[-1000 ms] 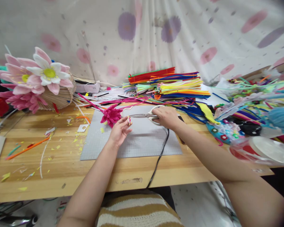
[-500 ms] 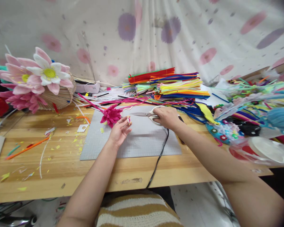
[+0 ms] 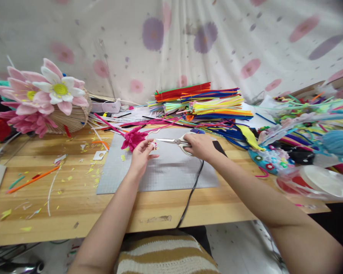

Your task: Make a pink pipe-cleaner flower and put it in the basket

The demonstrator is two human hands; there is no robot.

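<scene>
My left hand (image 3: 141,156) pinches a small white, pink and yellow piece (image 3: 153,145), like a flower centre, between thumb and fingers. Scissors (image 3: 177,141) with pale handles are in my right hand (image 3: 200,146), their blades pointing left at the small piece. Whether the blades touch it I cannot tell. Just behind my left hand lies a magenta fuzzy flower (image 3: 133,138) with a long stem. Both hands are over a grey cutting mat (image 3: 171,179).
Bundles of coloured pipe cleaners (image 3: 214,104) lie at the back. A wrapped bunch of pink and white fuzzy flowers (image 3: 60,89) is at the left, near yellow scraps on the table. A black cord (image 3: 192,194) crosses the mat. A plastic-wrapped tub (image 3: 317,180) stands at the right.
The small piece has turned in my left fingers and shows more of its white side. My right hand and the scissors have shifted slightly left and down.
</scene>
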